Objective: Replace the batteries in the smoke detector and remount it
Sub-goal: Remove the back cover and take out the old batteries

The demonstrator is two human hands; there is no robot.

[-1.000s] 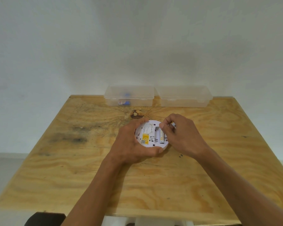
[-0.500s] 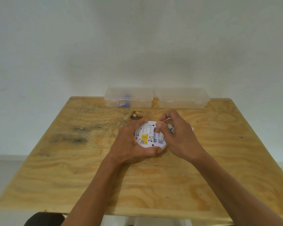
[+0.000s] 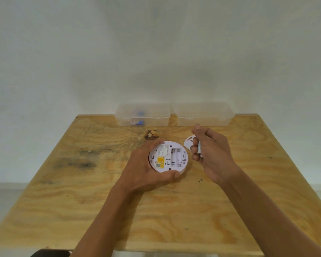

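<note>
1. Smoke detector (image 3: pixel 168 156): lying back-up near the middle of the bench (image 3: pixel 82 201). Its battery bay is showing open, and the slots appear to be sitting empty.
2. Left hand (image 3: pixel 146 171): gripping the detector's rim, thumb along the near edge and fingers wrapping the far-left side, steadying it against the wood.
3. Right hand (image 3: pixel 209 151): hovering just right of the detector, fingers curling around a small pale cylinder, probably a removed battery (image 3: pixel 199 148); most of it is hiding in the fist.
4. Mounting plate (image 3: pixel 189 142): a white disc lying flat behind the right hand, only partly showing.
5. Two clear boxes (image 3: pixel 143 115) and (image 3: pixel 202 115): standing side by side along the far edge; the left one is holding small blue and white items.
6. Handling note, as a judgement: the spent cell is likely heading to a box. Keeping old and fresh cells apart and checking polarity marks before reloading is advisable, with the left hand bracing the detector.
</note>
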